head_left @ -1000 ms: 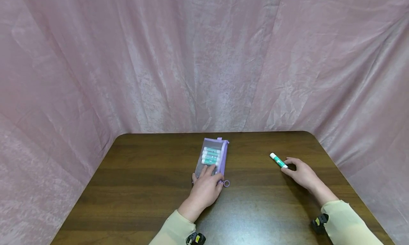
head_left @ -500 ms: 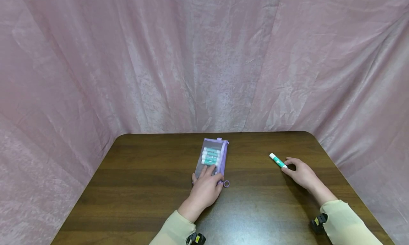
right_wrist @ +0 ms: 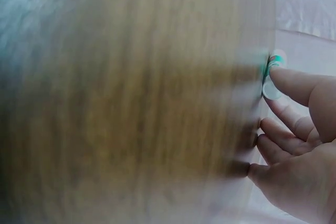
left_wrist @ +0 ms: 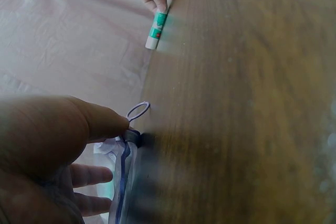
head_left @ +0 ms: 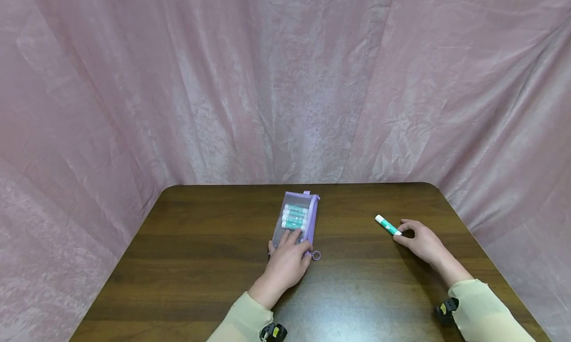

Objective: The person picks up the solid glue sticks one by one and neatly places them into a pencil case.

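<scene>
A mesh zip pouch (head_left: 277, 235) with purple edging lies near the table's middle. Several green-and-white glue sticks (head_left: 294, 216) lie side by side inside it. My left hand (head_left: 286, 265) rests on the pouch's near end with its fingers spread; in the left wrist view the thumb (left_wrist: 105, 121) touches the zip's end beside the purple ring (left_wrist: 138, 109). Over to the right, a single green-and-white glue stick (head_left: 387, 225) lies slanted on the table. My right hand (head_left: 421, 243) pinches its near end between thumb and forefinger, the other fingers behind.
The dark brown wooden table (head_left: 200, 262) has rounded far corners. Pink velvety curtains (head_left: 285, 84) hang behind it and along both sides. Each wrist carries a small black camera, such as the left camera (head_left: 273, 333).
The single glue stick has turned very slightly, its far end dropping a little to the left, while my right hand keeps its pinch. My left hand and the pouch stay put.
</scene>
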Available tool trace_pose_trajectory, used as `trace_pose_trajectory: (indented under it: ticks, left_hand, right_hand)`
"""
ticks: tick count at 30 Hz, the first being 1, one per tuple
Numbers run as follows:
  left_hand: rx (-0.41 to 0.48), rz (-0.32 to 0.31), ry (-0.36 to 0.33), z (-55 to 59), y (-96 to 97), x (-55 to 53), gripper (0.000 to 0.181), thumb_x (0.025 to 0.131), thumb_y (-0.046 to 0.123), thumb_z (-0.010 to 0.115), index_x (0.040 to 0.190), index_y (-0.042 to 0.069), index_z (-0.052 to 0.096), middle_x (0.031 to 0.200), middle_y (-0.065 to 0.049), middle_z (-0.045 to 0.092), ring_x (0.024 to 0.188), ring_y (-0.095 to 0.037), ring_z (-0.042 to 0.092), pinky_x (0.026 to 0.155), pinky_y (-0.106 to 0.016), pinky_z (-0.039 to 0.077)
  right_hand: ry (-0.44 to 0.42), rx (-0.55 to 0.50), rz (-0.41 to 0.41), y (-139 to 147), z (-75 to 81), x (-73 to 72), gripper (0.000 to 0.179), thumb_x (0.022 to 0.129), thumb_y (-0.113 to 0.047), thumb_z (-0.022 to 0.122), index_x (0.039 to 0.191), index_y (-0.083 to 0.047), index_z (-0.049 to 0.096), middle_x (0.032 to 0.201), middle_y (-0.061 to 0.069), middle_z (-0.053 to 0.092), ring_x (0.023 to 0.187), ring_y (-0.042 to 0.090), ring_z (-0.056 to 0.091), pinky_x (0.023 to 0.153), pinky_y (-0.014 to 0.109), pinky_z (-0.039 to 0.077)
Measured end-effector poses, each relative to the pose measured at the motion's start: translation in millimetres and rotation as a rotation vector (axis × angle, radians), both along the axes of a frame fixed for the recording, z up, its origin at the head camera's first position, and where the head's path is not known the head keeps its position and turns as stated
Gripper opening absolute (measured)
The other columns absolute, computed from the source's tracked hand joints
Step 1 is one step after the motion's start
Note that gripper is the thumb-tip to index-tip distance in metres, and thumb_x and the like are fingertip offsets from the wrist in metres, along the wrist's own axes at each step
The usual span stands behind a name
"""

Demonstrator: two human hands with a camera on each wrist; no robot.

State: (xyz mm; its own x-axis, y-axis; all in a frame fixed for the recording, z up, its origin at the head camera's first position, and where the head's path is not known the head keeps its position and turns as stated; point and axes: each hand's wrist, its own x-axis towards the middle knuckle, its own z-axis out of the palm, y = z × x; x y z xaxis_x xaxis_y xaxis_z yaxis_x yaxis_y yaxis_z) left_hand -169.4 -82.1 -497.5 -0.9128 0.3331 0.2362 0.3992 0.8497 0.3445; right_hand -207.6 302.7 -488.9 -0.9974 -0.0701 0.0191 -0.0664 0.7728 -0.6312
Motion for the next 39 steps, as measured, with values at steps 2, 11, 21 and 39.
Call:
trace_pose_trajectory:
  ticks: [2, 11, 21, 39]
  left_hand:
    - [-0.001, 0.001, 0.000, 0.6, 0.0, 0.0, 0.009, 0.094, 0.029, 0.070, 0.102, 0.026, 0.072, 0.148, -0.011, 0.050, 0.137, -0.047, 0.041, 0.092, -0.083, 0.028]
    - [-0.004, 0.006, -0.002, 1.8, -0.2, -0.5, 0.008, 0.094, 0.029, 0.070, 0.102, 0.026, 0.072, 0.148, -0.012, 0.050, 0.137, -0.047, 0.041, 0.092, -0.083, 0.028]
    - [-0.003, 0.002, 0.009, 1.1, -1.1, -1.0, 0.008, 0.094, 0.027, 0.071, 0.102, 0.026, 0.072, 0.147, -0.012, 0.051, 0.136, -0.047, 0.042, 0.091, -0.083, 0.029]
    - [0.000, -0.003, -0.004, 0.5, -1.5, -0.7, 0.009, 0.094, 0.028, 0.071, 0.103, 0.026, 0.072, 0.148, -0.012, 0.051, 0.137, -0.047, 0.042, 0.092, -0.083, 0.028]
  right_hand:
    - [-0.002, -0.006, -0.003, -0.1, -0.3, -0.5, 0.024, 0.093, -0.025, 0.075, 0.105, -0.005, 0.068, 0.148, 0.029, 0.045, 0.138, 0.052, 0.034, 0.103, 0.065, 0.031]
    - [-0.004, -0.024, -0.008, -1.1, 0.8, -0.4, 0.023, 0.094, -0.026, 0.074, 0.102, -0.006, 0.068, 0.149, 0.029, 0.044, 0.139, 0.052, 0.033, 0.104, 0.066, 0.029]
    - [-0.034, -0.075, -0.029, 0.4, -1.2, 0.4, 0.026, 0.097, -0.027, 0.070, 0.110, -0.004, 0.067, 0.152, 0.025, 0.042, 0.141, 0.051, 0.029, 0.105, 0.065, 0.027]
    - [-0.094, -0.141, -0.041, 1.6, 0.8, 2.1, 0.037, 0.103, -0.032, 0.061, 0.122, 0.000, 0.061, 0.156, 0.024, 0.037, 0.144, 0.051, 0.022, 0.106, 0.067, 0.026]
